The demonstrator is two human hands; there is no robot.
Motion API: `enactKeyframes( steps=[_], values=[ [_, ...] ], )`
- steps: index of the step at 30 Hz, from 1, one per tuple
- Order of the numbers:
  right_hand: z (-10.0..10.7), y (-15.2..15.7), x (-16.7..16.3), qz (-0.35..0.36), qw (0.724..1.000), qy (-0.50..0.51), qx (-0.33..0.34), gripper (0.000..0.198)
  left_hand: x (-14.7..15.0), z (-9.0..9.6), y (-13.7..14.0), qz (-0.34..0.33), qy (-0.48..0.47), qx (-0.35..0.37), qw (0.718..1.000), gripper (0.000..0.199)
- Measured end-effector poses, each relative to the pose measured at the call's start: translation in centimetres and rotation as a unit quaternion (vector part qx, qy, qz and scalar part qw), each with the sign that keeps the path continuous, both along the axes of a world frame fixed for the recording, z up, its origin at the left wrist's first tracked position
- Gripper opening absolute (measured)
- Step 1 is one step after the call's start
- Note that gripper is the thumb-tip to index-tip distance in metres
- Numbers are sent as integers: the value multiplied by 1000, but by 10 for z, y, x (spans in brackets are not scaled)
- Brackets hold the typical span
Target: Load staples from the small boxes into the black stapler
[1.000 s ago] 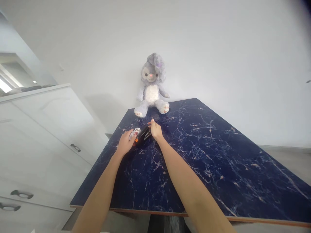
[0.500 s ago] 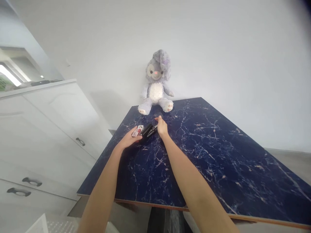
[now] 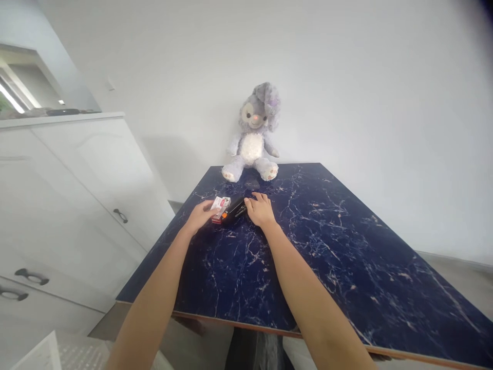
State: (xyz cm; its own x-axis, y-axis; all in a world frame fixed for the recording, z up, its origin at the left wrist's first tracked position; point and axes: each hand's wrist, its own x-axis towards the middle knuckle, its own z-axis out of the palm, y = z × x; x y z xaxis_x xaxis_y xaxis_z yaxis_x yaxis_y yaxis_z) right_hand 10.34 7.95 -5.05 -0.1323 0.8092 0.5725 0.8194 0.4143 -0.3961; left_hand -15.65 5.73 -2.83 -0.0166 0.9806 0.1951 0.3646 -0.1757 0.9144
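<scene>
Between its thumb and fingers, the left hand [image 3: 200,215] is pinching a small white-and-red box [image 3: 221,201], taking it from the left side. Right hand [image 3: 261,209] is bending loosely over the right end of a black case [image 3: 235,210], its thumb touching there; I cannot tell whether its fingers are closing around the case or only resting on it. The box is lying just beside the left end of the case, over the middle of the table, and an orange patch [image 3: 224,216] is showing at that same end. What the case exactly is, the view is not telling; it is too small. Probably the two hands are holding from opposite sides so that both things are staying steady and close together. I am counting two hands, one case and, as it seems, one box.

Under all of this, one table [image 3: 327,246] with dark blue marble pattern is stretching toward the wall. On the left, a white cabinet [image 3: 80,169] is showing three dark handles [image 3: 120,215]. Farther, one lavender-grey plush rabbit [image 3: 251,148] is sitting at the far edge, probably leaning on the white wall [image 3: 365,103] for support.
</scene>
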Motion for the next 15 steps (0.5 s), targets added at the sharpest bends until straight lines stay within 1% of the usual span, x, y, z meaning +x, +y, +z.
enactKeyframes(
  steps=[2,4,6,8,9,10,12,14,15],
  values=[
    [3,-2,1,-13,1000,-16,1,49,0,0,2,67,-111,19,991,41],
    [6,-3,2,-19,1000,-22,2,48,-2,0,4,132,-198,6,971,39],
    [7,-3,2,-22,1000,-18,5,45,-5,1,6,172,-237,-15,956,42],
    [7,0,4,-37,999,-2,1,38,-7,1,7,189,-246,-24,950,44],
    [6,2,5,-45,999,10,-7,35,-8,2,7,188,-251,-25,949,43],
    [6,5,6,-51,998,23,-18,32,-8,2,7,173,-264,-27,949,42],
    [4,10,9,-54,996,55,-41,30,-6,4,6,105,-309,-32,945,40],
    [3,15,11,-49,993,94,-58,28,-5,5,4,28,-354,-34,934,40],
    [3,17,12,-49,990,114,-64,26,-4,5,3,-1,-366,-33,930,39]
  ],
)
